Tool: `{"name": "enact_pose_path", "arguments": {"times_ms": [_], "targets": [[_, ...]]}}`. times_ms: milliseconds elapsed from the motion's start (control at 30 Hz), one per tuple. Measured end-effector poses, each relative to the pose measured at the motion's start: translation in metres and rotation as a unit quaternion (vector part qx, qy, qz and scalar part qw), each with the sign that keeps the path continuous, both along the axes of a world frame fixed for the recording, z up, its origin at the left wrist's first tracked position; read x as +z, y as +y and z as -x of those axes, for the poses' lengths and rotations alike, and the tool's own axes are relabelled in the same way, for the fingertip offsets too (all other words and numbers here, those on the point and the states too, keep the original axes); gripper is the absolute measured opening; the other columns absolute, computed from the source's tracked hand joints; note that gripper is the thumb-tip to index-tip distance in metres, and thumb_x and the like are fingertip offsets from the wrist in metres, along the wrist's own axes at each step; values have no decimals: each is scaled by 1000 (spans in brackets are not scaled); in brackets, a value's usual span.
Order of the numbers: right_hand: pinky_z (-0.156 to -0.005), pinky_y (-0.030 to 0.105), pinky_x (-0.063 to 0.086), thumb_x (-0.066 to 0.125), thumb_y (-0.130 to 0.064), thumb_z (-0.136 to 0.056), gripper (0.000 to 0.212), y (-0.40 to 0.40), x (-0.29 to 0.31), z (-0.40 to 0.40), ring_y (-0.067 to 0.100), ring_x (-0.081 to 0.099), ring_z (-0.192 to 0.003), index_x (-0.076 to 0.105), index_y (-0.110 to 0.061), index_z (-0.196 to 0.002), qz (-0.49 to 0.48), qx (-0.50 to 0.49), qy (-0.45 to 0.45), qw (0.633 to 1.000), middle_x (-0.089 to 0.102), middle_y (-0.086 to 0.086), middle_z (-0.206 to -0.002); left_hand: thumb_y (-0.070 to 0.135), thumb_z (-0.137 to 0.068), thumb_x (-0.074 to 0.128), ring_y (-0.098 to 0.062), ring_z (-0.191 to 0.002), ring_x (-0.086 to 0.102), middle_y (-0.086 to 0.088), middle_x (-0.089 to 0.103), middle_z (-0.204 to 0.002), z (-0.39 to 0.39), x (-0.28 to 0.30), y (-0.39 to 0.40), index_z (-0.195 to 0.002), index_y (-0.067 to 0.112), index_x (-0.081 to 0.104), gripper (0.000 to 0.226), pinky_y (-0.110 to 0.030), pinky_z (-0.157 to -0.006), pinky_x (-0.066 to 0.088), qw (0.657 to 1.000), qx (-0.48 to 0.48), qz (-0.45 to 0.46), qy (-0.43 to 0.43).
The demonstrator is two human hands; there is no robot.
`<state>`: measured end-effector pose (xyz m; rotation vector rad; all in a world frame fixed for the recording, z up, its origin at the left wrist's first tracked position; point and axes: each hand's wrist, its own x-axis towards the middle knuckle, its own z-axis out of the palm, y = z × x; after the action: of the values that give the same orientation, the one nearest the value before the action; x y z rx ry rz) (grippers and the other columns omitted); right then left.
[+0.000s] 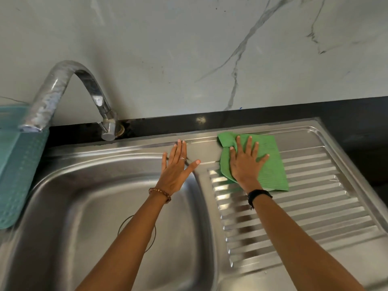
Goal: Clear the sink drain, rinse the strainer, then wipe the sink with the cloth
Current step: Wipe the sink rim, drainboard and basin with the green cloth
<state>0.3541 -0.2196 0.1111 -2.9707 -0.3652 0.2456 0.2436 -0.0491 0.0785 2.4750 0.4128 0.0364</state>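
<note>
Pressing green cloth [270, 162] — right hand [245, 164] flat, fingers spread.

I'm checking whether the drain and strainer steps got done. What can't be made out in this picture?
- Drain in the head view: the left forearm crosses it, so only a ring outline shows; whether the strainer is seated is hidden.
- Faucet spout mouth: blurred, so running water cannot be judged.
- Surface under the green cloth: covered by the cloth and the right hand.
- Teal rack: cut off by the left edge.
</note>
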Motion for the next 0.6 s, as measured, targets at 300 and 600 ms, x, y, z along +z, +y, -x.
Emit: {"name": "enact_pose_path", "arguments": {"times_ms": [300, 600], "targets": [[-108, 69, -6, 15, -43, -100, 53, 65, -8, 56, 29, -6, -146, 5, -28, -150, -32, 113, -12, 993, -1, 12, -159, 51, -92, 26, -14, -145, -3, 3, 2, -158, 10, 30, 6, -146, 29, -6, 67, -41, -119, -6, 968, 37, 243, -42], [-109, 64, -7, 23, -43, -100, 51, 32, -12, 39, 25, -3, -147, 7, -37, -148, -36, 265, -20, 963, -1, 5, -160, 36, -99, 28, -5, -135, -20, 0, -11, -157, -8, 22, -52, -144, 20, -11, 62, -34, -112, -16, 994, 106, -8, -35]]}}
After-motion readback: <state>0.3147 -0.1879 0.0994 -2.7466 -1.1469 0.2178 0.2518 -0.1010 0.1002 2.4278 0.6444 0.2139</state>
